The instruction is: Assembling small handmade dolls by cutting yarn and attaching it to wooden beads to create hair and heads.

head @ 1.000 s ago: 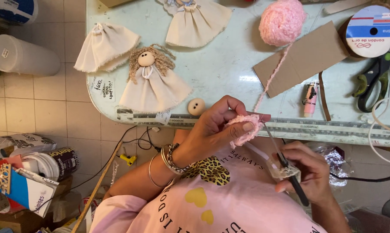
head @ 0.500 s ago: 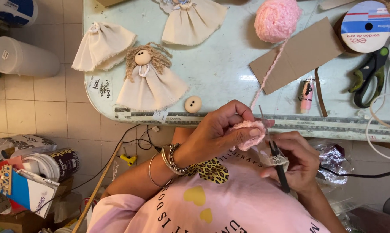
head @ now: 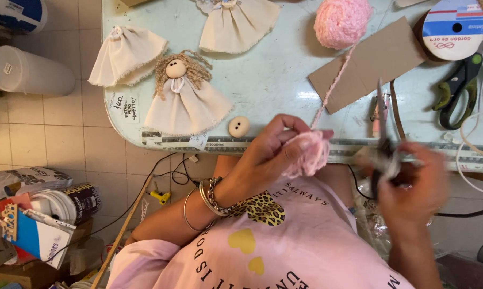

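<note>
My left hand (head: 276, 152) pinches a small bundle of pink fluffy yarn (head: 308, 152) just in front of the table's edge. A pink strand runs up from it to the pink yarn ball (head: 342, 21) at the back of the table. My right hand (head: 412, 184) is blurred and grips a pair of small dark scissors (head: 381, 134), blades pointing up, to the right of the bundle. A finished cloth doll with curly hair (head: 184, 96) lies on the table to the left, a wooden bead face (head: 239, 127) beside it.
Two cream cloth skirts (head: 125, 56) (head: 236, 24), a cardboard piece (head: 370, 64), green-handled scissors (head: 458, 88), a ribbon spool (head: 455, 27) and a ruler strip (head: 198, 142) at the pale table's (head: 273, 80) edge. Tiled floor with a plastic jar (head: 30, 72), cans and cables lies left.
My right hand has swung right and upward with the scissors, away from the yarn bundle, and is now blurred. My left hand still holds the bundle, slightly lower.
</note>
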